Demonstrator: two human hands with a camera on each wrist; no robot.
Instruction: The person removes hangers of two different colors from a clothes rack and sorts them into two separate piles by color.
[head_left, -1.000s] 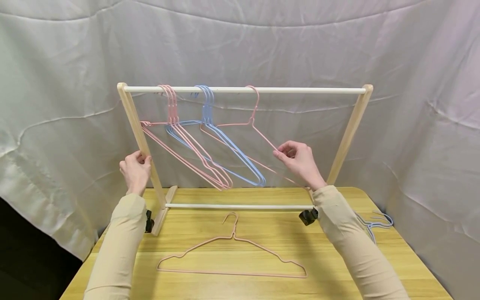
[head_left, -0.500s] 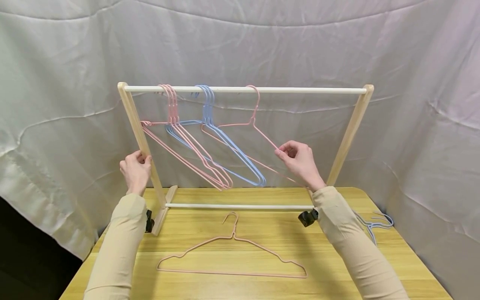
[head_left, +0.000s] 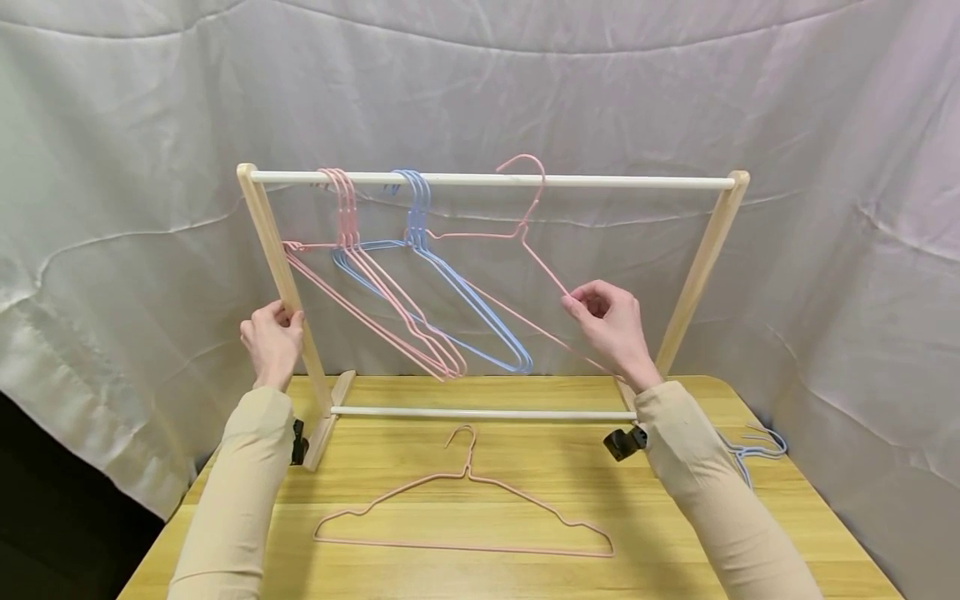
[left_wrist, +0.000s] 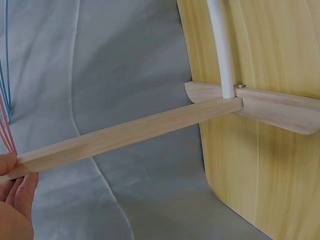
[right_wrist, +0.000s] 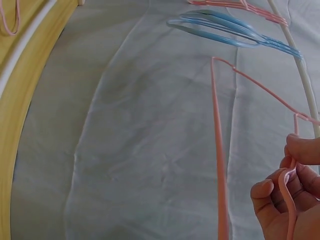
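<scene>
My right hand (head_left: 609,327) pinches the shoulder of a pink clothes hanger (head_left: 546,268). Its hook stands above the white top rail (head_left: 637,180) in the head view, lifted higher than the hooks to its left. In the right wrist view, thumb and fingers close round the pink wire (right_wrist: 286,192). My left hand (head_left: 273,343) grips the wooden left post (head_left: 268,233) of the rack, thumb on one side and fingers on the other in the left wrist view. Several pink hangers (head_left: 348,217) hang at the rail's left, and several blue hangers (head_left: 417,212) hang beside them.
Another pink hanger (head_left: 468,477) lies flat on the wooden table (head_left: 450,575) in front of the rack. Blue hangers (head_left: 757,451) lie at the table's right, partly behind my sleeve. The white lower bar (head_left: 480,412) runs low between the posts. A grey curtain (head_left: 480,100) hangs behind.
The right hand has moved slightly right with its pink hanger, and the hook has risen from resting on the rail to above it. The left hand stays on the post.
</scene>
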